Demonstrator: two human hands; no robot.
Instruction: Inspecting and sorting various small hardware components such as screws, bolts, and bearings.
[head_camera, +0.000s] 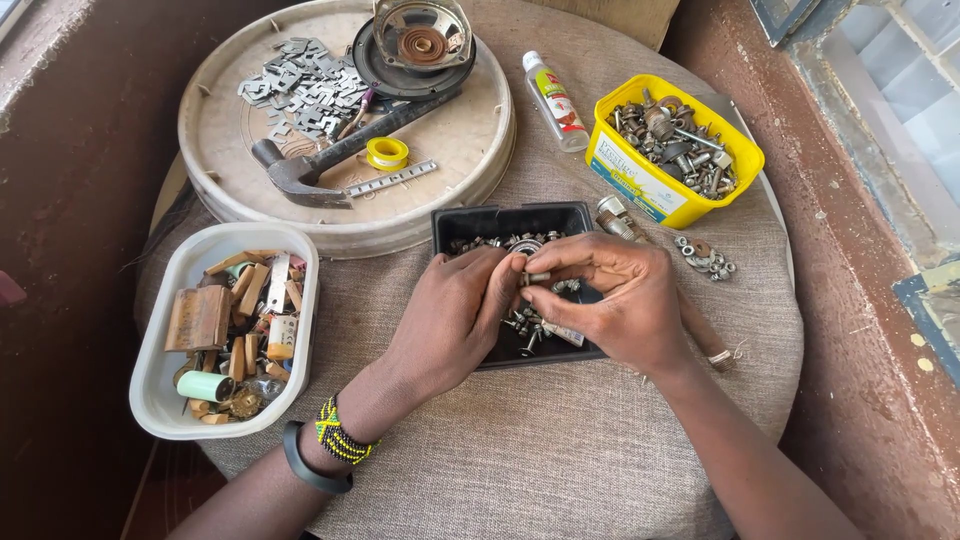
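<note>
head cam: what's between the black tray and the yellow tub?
In the head view, between the black tray and the yellow tub lies a silver cylindrical metal part on grey cloth.

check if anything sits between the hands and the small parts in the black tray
Nothing visible does. Both the left hand and the right hand are already over the black tray, fingertips together on a small metal part above the loose screws. No lid or tool blocks them.

Sitting around two hands: one black tray (470, 222), one white tub (168, 290), one yellow tub (640, 185), one round lid (455, 150), one hammer (330, 158), one bottle (554, 100), one tape roll (387, 153), one speaker (420, 45).
</note>
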